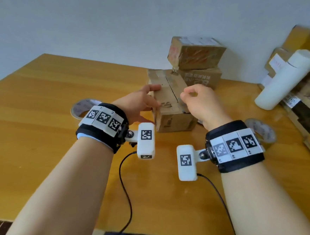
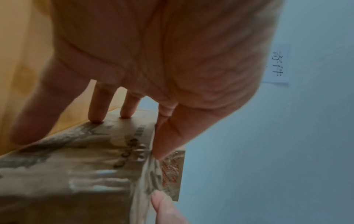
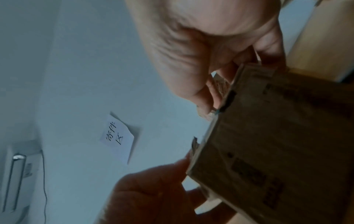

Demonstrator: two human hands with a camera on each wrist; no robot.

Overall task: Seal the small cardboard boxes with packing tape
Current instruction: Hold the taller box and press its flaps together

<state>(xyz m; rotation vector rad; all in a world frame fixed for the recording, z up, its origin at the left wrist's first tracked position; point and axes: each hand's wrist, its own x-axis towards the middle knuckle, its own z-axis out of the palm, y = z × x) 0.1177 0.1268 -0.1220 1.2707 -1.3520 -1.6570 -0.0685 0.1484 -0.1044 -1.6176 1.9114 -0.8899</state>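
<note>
Left hand (image 1: 138, 103) gripped box (image 1: 170, 105), thumb on top, fingers on its side. Right hand (image 1: 202, 103), fingers curled, pinched box's top edge. Should press flaps flush before taping.

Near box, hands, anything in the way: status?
Left hand grips near box by its left edge. Right hand curled at its right edge, pinch unclear. Top seam unsealed. Tape roll idle behind left wrist; nothing blocking.
</note>
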